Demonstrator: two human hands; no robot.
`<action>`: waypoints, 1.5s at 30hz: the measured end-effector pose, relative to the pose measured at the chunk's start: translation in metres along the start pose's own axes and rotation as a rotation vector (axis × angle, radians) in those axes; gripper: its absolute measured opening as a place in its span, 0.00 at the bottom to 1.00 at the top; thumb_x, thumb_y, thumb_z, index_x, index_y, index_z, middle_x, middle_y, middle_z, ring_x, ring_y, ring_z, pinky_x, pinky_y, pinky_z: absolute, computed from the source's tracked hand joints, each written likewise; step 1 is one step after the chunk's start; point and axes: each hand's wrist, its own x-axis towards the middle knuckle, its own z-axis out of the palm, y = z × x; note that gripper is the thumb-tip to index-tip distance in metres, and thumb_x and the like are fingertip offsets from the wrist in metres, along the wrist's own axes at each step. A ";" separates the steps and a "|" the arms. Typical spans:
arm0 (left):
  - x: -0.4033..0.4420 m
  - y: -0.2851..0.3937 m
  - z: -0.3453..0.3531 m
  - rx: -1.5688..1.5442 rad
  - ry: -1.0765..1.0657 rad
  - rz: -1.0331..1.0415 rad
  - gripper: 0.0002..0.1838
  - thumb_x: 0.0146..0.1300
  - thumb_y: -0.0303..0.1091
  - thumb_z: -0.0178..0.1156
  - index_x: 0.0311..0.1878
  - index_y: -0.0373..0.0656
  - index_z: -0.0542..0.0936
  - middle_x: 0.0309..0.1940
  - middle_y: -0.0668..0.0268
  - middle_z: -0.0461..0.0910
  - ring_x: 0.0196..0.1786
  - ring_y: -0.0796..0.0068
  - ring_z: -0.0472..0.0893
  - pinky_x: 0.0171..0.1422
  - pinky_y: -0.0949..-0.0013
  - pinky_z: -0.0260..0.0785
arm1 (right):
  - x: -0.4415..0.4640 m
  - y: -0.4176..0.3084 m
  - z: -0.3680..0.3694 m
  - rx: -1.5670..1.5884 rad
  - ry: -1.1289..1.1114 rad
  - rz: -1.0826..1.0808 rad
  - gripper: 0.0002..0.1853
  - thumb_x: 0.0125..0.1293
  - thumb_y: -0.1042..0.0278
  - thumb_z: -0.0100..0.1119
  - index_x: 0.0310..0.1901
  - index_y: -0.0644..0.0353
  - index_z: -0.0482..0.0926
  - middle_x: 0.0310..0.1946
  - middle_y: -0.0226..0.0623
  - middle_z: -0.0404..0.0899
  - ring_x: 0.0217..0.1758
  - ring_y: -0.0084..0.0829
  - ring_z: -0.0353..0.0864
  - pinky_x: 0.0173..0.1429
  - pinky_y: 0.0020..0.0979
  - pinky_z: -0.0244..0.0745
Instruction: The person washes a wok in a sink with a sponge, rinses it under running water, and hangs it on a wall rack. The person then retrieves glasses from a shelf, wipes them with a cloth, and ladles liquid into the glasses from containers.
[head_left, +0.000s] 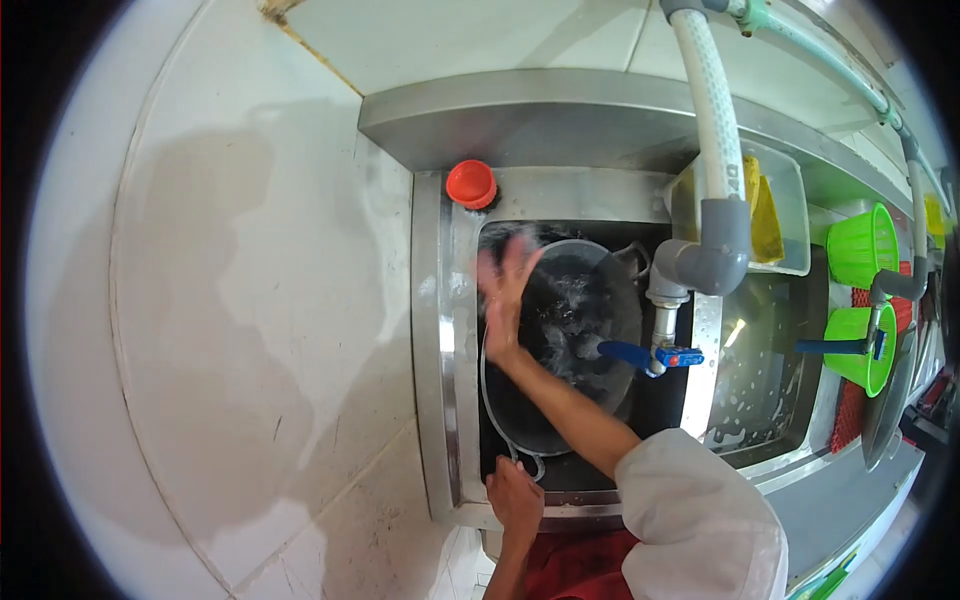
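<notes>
A large round metal pot [638, 330] sits in the left sink basin, with dark, rippling water in it. My left hand [515, 495] is closed on the loop handle at the pot's near side. Over the pot's left rim, my right hand [508, 295] is stretched out with fingers apart and blurred by motion. Water splashes by its fingertips. The pot's second loop handle [636, 260] points to the far right. A tap with a blue lever [628, 354] reaches over the pot from the right.
A red-orange cup [471, 185] stands on the sink's back left corner. To the right are a clear plastic tub [790, 200] with a yellow cloth-like item, a second basin [750, 370] of cloudy water, and green baskets [862, 248]. A thick pipe [712, 120] hangs overhead; a tiled wall is at left.
</notes>
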 end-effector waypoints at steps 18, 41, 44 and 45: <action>0.001 0.005 -0.001 0.038 0.028 0.032 0.06 0.64 0.27 0.50 0.34 0.36 0.65 0.27 0.50 0.73 0.33 0.47 0.74 0.42 0.53 0.61 | -0.175 0.057 -0.035 -0.054 -0.438 0.216 0.35 0.69 0.55 0.43 0.71 0.63 0.46 0.73 0.50 0.44 0.76 0.48 0.41 0.75 0.46 0.38; 0.003 0.002 -0.004 -0.001 0.073 0.099 0.05 0.66 0.27 0.46 0.34 0.36 0.64 0.25 0.48 0.71 0.29 0.44 0.70 0.38 0.53 0.58 | -0.135 0.144 -0.149 -0.273 -0.806 1.122 0.35 0.69 0.53 0.41 0.72 0.58 0.45 0.73 0.47 0.42 0.77 0.43 0.38 0.76 0.43 0.40; 0.008 -0.001 0.002 0.034 0.061 0.093 0.05 0.64 0.27 0.49 0.34 0.36 0.66 0.27 0.51 0.71 0.32 0.47 0.72 0.40 0.53 0.60 | -0.088 0.248 -0.059 -0.456 -0.788 0.837 0.32 0.70 0.56 0.41 0.72 0.58 0.48 0.74 0.48 0.40 0.77 0.45 0.36 0.76 0.42 0.36; 0.007 0.003 -0.003 0.041 0.036 0.069 0.05 0.64 0.27 0.49 0.35 0.36 0.66 0.27 0.51 0.71 0.32 0.47 0.72 0.40 0.53 0.60 | -0.107 0.281 -0.055 -0.546 -0.785 0.704 0.31 0.70 0.58 0.41 0.71 0.59 0.49 0.74 0.48 0.40 0.77 0.46 0.36 0.77 0.42 0.35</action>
